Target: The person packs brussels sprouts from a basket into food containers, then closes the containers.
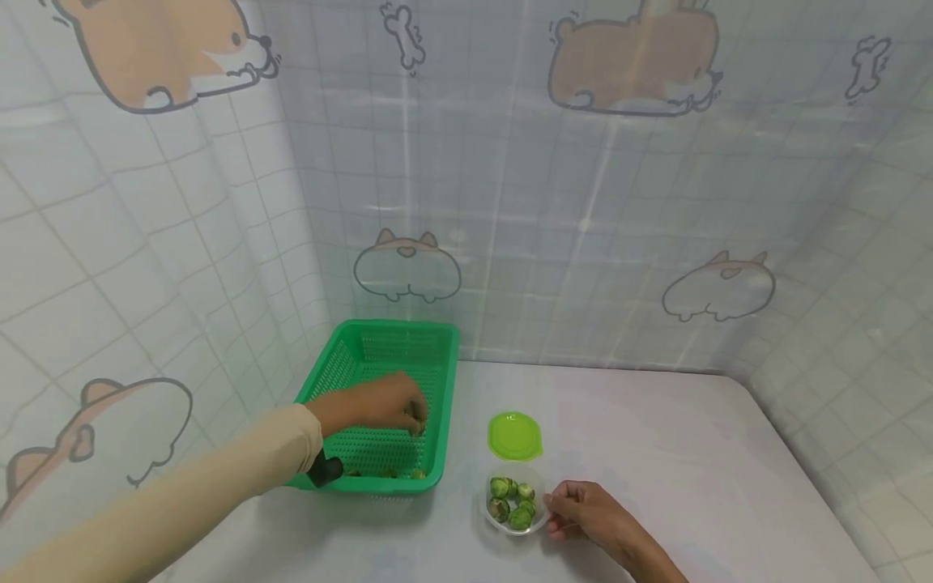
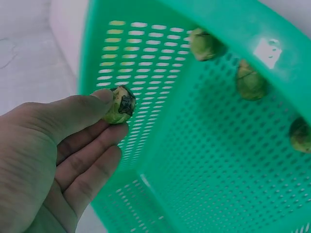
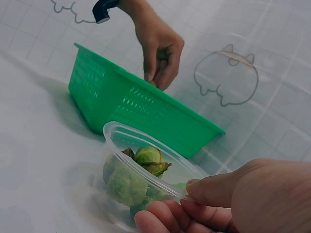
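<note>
My left hand point(image 1: 394, 402) pinches a Brussels sprout point(image 2: 121, 105) between thumb and fingers, over the green plastic basket point(image 1: 450, 356). That sprout has a dark, browned patch on its side. Several more Brussels sprouts point(image 2: 251, 82) lie in the basket along its near wall. My right hand point(image 1: 589, 517) pinches the rim of a clear plastic bowl point(image 3: 114, 127) that stands on the table. Inside the bowl sit several green Brussels sprouts point(image 1: 520, 518), some with brown leaf edges. In the right wrist view the left hand's sprout is mostly hidden by fingers.
A bright green lid point(image 1: 514, 436) lies flat on the white table point(image 1: 641, 437), just behind the bowl. Sheeting point(image 1: 554, 243) printed with cartoon dogs hangs behind the table and along both sides. The basket stands left of the bowl, close to the back sheet.
</note>
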Action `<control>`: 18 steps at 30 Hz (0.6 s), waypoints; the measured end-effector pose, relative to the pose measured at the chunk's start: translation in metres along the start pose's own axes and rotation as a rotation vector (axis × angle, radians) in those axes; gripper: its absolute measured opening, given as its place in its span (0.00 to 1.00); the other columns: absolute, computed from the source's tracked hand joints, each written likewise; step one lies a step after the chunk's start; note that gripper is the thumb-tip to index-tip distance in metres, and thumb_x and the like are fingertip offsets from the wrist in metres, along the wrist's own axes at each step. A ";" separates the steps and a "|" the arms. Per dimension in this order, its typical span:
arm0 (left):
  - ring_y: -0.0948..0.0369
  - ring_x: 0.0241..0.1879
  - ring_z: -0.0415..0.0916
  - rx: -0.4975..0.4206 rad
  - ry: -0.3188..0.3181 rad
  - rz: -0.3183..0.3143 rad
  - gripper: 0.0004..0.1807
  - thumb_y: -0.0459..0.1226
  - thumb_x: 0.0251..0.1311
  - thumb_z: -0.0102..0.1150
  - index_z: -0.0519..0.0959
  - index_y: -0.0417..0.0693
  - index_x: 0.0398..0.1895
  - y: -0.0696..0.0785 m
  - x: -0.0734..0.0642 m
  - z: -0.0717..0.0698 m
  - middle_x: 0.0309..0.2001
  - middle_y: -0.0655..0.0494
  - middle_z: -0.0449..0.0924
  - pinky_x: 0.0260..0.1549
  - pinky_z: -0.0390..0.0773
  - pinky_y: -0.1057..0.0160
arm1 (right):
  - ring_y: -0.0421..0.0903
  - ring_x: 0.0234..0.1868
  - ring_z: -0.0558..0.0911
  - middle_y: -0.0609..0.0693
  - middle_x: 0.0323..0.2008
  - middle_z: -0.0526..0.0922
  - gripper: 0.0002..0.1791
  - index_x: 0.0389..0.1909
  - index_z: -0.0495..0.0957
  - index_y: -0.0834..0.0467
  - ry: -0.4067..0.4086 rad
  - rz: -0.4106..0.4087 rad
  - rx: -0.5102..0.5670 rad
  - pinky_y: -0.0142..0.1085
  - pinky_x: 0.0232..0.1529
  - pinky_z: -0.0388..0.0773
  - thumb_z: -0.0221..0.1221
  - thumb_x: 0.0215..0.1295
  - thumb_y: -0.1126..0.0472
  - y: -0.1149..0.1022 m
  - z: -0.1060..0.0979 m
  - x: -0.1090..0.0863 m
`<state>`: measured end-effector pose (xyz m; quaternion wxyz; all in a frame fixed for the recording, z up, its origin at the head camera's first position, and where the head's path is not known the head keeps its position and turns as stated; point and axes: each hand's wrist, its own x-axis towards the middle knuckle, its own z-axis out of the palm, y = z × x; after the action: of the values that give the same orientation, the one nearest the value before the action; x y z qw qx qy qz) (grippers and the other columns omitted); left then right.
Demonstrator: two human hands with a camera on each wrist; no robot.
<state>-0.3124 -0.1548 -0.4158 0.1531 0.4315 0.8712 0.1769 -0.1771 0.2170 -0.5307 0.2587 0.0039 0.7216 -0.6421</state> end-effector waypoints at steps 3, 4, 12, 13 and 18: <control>0.69 0.38 0.83 -0.019 0.012 -0.025 0.05 0.36 0.64 0.67 0.88 0.57 0.38 0.004 -0.002 -0.007 0.36 0.63 0.88 0.41 0.82 0.68 | 0.44 0.33 0.84 0.53 0.32 0.83 0.13 0.36 0.76 0.63 0.005 0.000 -0.002 0.38 0.39 0.86 0.60 0.73 0.55 0.002 0.000 0.001; 0.69 0.39 0.84 -0.025 0.017 -0.023 0.05 0.36 0.64 0.67 0.87 0.57 0.38 0.005 -0.003 -0.010 0.36 0.63 0.88 0.41 0.82 0.68 | 0.44 0.33 0.84 0.53 0.32 0.83 0.14 0.36 0.76 0.63 0.006 0.002 -0.002 0.38 0.39 0.86 0.60 0.72 0.55 0.002 0.000 0.001; 0.68 0.41 0.85 -0.082 0.066 0.062 0.06 0.39 0.66 0.66 0.87 0.56 0.44 0.016 -0.004 -0.018 0.39 0.64 0.88 0.44 0.83 0.67 | 0.44 0.34 0.85 0.53 0.32 0.83 0.14 0.35 0.76 0.62 0.005 0.015 0.000 0.37 0.40 0.86 0.61 0.72 0.54 0.001 0.000 0.001; 0.68 0.42 0.85 -0.086 0.070 0.070 0.07 0.40 0.66 0.66 0.87 0.55 0.44 0.017 -0.003 -0.018 0.40 0.63 0.88 0.44 0.83 0.67 | 0.44 0.33 0.85 0.53 0.32 0.83 0.14 0.35 0.76 0.62 0.006 0.017 -0.001 0.37 0.40 0.86 0.61 0.72 0.54 0.001 0.000 0.001; 0.67 0.42 0.85 -0.126 0.085 0.089 0.08 0.39 0.65 0.66 0.87 0.51 0.46 0.027 -0.001 -0.016 0.41 0.63 0.88 0.45 0.83 0.67 | 0.44 0.33 0.85 0.53 0.32 0.83 0.14 0.36 0.76 0.63 0.012 0.026 -0.009 0.38 0.39 0.86 0.61 0.72 0.54 0.000 0.000 0.000</control>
<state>-0.2996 -0.1425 -0.3896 0.1350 0.4514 0.8440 0.2563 -0.1769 0.2165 -0.5309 0.2629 0.0162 0.7259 -0.6354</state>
